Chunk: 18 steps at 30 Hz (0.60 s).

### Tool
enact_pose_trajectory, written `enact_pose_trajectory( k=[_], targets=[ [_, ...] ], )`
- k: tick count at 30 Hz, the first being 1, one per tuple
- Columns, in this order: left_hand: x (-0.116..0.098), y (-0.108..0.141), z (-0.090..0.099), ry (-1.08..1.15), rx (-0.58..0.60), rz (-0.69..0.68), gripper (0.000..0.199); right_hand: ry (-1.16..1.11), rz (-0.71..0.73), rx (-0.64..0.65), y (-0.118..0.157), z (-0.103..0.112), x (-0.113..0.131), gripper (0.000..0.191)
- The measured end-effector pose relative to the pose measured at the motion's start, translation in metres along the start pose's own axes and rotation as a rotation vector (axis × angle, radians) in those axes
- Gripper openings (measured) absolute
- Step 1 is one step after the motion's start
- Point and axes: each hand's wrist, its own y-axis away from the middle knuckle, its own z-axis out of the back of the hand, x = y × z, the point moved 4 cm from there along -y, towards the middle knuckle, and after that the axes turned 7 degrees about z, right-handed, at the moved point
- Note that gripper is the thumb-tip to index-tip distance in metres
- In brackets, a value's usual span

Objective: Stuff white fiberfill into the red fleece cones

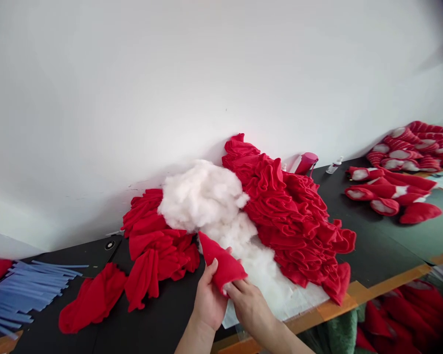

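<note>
A person holds a red fabric cone (pixel 223 265) in front of a mound of white fluff (pixel 203 194), above the near edge of a black tabletop (pixel 151 319). The left hand (pixel 211 297) grasps the cone from its left side, thumb laid along the near face and the other fingers passing behind, while the closed tip points up and away to the left. The right hand (pixel 251 302) meets the wide lower end with its fingers bent against the rim, where a little white shows — whether they pinch the cloth or reach inside cannot be told. The piece looks light and soft, likely to dent under any squeeze and unlikely to slip or break; the thin edge of the opening seems the part most apt to fold or stretch. A broad hold around the body, with the rim left free, would probably steady it best. Both forearms rise from the bottom of the view and converge — the left one nearly upright, the right one slanting in from the lower right, with its back of the hand turned up. Heaped red cloth pieces (pixel 291 216) flank the fluff on the right, and a smaller red pile (pixel 147 246) lies to its left.
</note>
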Motion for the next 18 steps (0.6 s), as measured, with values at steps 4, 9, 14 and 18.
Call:
enact_pose_trajectory(
  k=[4, 9, 14, 18],
  targets=[
    [0.007, 0.001, 0.001, -0.109, -0.110, -0.163, 0.057, 0.146, -0.023, 0.079, -0.017, -0.011, -0.009, 0.040],
    [-0.008, -0.002, 0.002, -0.139, 0.008, -0.109, 0.053, 0.159, 0.099, -0.051, -0.011, -0.009, -0.019, 0.053],
    [-0.032, -0.005, 0.005, -0.015, -0.123, -0.128, 0.045, 0.000, 0.195, -0.087, 0.002, -0.011, 0.000, 0.048],
    [-0.020, -0.001, -0.004, 0.045, -0.079, -0.168, 0.063, -0.090, 0.126, -0.089, -0.003, -0.026, 0.006, 0.043]
  ],
)
